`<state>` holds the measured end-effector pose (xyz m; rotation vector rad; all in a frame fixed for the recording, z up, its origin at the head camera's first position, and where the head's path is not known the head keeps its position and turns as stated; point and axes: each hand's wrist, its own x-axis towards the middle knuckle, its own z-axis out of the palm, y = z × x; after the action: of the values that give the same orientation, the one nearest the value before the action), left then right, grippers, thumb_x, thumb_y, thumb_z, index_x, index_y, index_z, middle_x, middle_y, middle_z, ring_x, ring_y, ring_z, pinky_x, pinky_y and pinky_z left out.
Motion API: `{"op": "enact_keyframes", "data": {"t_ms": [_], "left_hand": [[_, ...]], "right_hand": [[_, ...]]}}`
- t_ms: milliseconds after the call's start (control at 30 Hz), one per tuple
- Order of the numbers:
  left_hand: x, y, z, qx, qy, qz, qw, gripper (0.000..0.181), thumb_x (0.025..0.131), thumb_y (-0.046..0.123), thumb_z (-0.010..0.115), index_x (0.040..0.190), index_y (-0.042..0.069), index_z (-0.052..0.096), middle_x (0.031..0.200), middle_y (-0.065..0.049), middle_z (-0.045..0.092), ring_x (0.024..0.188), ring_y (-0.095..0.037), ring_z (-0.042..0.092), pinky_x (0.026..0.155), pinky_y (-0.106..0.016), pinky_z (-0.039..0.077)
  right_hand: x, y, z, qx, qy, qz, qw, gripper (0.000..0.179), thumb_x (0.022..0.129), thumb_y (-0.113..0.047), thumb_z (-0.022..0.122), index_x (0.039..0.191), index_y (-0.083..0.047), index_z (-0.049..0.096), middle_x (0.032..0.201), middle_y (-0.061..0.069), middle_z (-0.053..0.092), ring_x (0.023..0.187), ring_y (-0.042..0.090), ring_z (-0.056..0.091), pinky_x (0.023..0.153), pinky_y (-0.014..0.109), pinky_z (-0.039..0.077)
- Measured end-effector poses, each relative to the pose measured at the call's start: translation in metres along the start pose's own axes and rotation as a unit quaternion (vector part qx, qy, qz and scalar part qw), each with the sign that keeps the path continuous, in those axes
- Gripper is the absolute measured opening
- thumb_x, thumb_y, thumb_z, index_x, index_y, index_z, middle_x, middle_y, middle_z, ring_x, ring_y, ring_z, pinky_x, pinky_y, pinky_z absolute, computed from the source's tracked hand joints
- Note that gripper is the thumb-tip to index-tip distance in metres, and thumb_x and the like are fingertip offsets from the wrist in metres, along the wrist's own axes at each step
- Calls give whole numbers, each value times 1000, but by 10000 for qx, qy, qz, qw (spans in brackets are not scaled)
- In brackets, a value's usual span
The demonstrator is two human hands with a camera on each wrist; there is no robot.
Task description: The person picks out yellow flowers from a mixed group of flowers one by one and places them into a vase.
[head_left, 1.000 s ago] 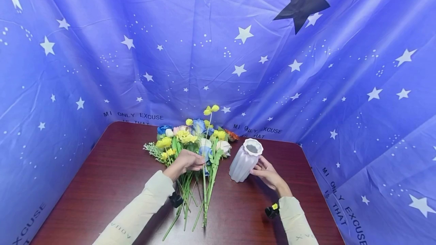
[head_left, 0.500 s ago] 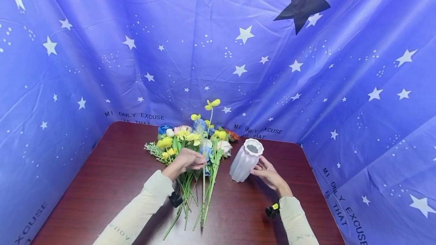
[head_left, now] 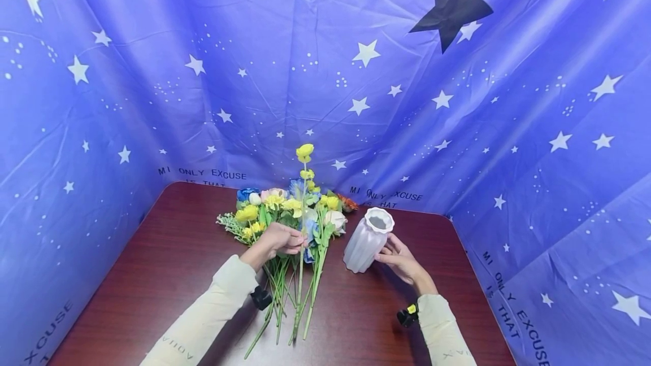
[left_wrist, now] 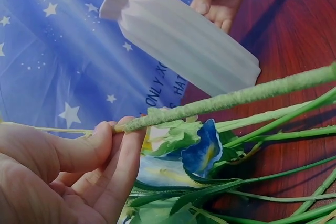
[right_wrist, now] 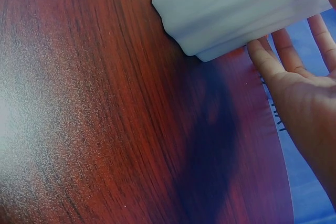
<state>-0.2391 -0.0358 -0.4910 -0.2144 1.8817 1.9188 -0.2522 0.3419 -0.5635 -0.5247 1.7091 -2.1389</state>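
My left hand [head_left: 277,240] pinches the green stem [left_wrist: 226,98] of a yellow flower [head_left: 305,152] between thumb and fingers. Its blooms rise above a pile of artificial flowers [head_left: 274,202], and its lower stem overlaps the others. Farther right, a pale fluted vase [head_left: 363,247] with a wavy rim stands on the table, mouth up. My right hand [head_left: 402,261] holds the vase from its right side; in the right wrist view the thumb lies on one side and fingers on the other. A blue flower [left_wrist: 202,148] lies just beyond my left fingertips.
The dark red wooden table [head_left: 152,275] carries the pile, with stems pointing toward me. White roses [head_left: 334,221] and an orange flower [head_left: 347,202] lie at its right end, near the vase. A blue star-printed cloth [head_left: 285,72] hangs close behind and at both sides.
The pinched yellow flower has risen slightly and turned, its top shifting left and its stem's lower end swinging left. My right hand and the vase stay in place.
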Motion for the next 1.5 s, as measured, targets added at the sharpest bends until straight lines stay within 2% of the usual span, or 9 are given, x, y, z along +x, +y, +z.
{"op": "enact_keyframes", "data": {"t_ms": [267,400,667,800,967,1233,1367,1500], "left_hand": [[1,-4,-2,13,-25,37,10000,27,93,-6,66,119,-11,69,99,-22,77,72,-14,75,63,-21,62],[0,-3,-2,-12,-8,145,9999,27,94,-7,64,120,-12,68,101,-21,77,79,-20,78,66,-21,63],[1,1,-3,21,-6,247,9997,29,95,-7,63,123,-11,67,104,-21,77,90,-27,78,77,-28,64],[3,3,-4,35,-31,281,9996,30,95,-6,63,124,-10,66,106,-22,76,90,-25,78,87,-34,62],[4,7,-4,20,-134,370,9992,31,97,-4,62,127,-8,65,114,-22,75,87,-16,76,88,-32,62],[4,15,-5,-132,-446,318,9984,34,98,-1,61,131,-9,61,120,-24,71,91,-17,76,88,-30,62],[5,18,-6,-307,-550,187,9978,35,96,-3,64,130,-8,62,114,-22,74,97,-24,77,91,-31,61],[6,21,-6,-306,-757,220,9964,35,95,-6,63,130,-10,62,111,-20,76,109,-34,73,95,-36,59]], "right_hand": [[-1,0,0,-57,19,68,10000,62,90,20,54,133,-24,50,128,-5,63,113,9,66,95,25,57],[-1,0,0,6,33,59,10000,62,89,19,56,134,-23,49,129,-5,63,113,9,66,95,26,57],[0,-2,2,87,27,52,9999,63,89,16,61,136,-24,49,130,-5,63,114,9,66,96,26,57],[0,-3,2,87,18,80,9999,62,89,16,60,135,-24,49,130,-5,63,113,9,67,95,26,58],[-1,-3,2,69,3,92,9999,61,90,17,59,135,-24,49,130,-6,64,113,9,67,95,26,58],[0,-3,3,94,5,48,9999,63,89,19,57,136,-23,49,130,-5,64,113,10,67,96,26,58],[0,-3,4,98,-24,23,9999,64,89,19,57,136,-23,49,131,-5,64,114,10,67,96,27,58],[0,-4,4,96,-28,11,9999,64,89,18,58,137,-24,49,131,-5,64,115,10,67,97,27,58]]}}
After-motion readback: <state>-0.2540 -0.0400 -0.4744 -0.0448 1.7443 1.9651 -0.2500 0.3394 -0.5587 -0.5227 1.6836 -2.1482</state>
